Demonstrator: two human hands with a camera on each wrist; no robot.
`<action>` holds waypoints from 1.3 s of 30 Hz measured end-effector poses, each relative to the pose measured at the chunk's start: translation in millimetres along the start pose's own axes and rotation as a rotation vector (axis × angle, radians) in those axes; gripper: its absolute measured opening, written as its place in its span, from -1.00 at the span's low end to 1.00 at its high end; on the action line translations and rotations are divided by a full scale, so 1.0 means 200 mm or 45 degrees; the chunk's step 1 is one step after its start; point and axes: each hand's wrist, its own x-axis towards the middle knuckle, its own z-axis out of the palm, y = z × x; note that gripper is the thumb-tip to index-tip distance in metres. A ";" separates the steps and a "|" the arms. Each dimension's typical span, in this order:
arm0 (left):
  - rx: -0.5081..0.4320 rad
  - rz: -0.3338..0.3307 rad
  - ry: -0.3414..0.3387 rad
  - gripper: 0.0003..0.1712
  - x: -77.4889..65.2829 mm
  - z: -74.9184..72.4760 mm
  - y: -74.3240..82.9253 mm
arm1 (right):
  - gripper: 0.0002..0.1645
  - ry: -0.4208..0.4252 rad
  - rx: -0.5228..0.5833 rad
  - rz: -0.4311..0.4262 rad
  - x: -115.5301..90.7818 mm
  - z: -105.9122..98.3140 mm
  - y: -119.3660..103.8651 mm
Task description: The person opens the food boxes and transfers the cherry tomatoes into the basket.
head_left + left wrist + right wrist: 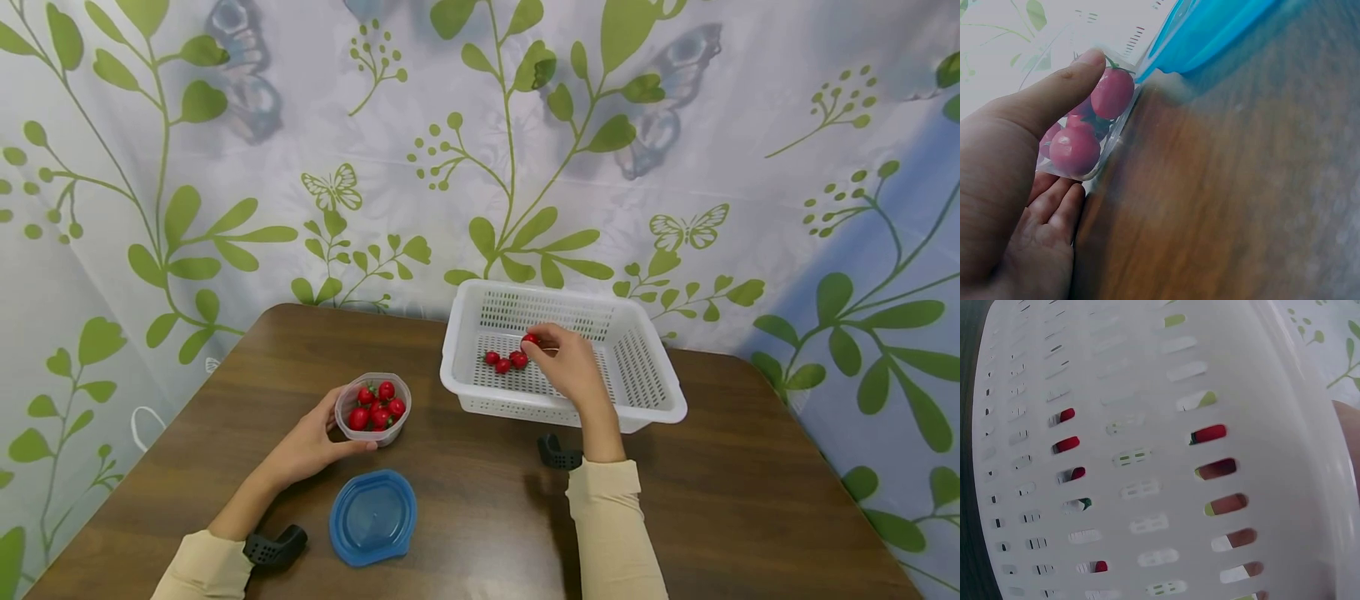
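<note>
Right hand (572, 367) pinches one tomato (530, 339) over one basket (495, 395); three tomatoes (518, 360) lie inside, left of it. Left hand (311, 442) grips one tub (393, 435) holding at least six tomatoes (358, 418); one lid (372, 517) lies nearer, rightward of that hand.

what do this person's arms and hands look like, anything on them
The left hand and right hand wear no gloves. The left sleeve and right sleeve are plain cream, ending in cuffs. By each cuff is a dark, curved piece, left and right; the left one shows small holes.
</note>
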 end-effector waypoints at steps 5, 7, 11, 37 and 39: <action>0.003 0.006 0.000 0.10 0.00 0.00 0.00 | -0.62 -0.016 0.012 0.019 0.00 0.00 -0.01; 0.001 0.008 0.000 0.10 0.00 0.00 0.00 | -0.61 -0.021 0.012 0.027 0.00 0.00 -0.01; -0.002 0.009 -0.001 0.10 0.00 0.00 0.00 | -0.61 -0.024 -0.001 0.026 0.00 0.00 -0.01; -0.013 -0.003 -0.008 0.11 0.01 0.00 0.00 | -0.71 0.099 0.067 -0.209 0.02 0.14 -0.16; -0.018 -0.003 -0.008 0.11 0.01 0.00 0.00 | -0.71 0.105 0.083 -0.228 0.02 0.17 -0.18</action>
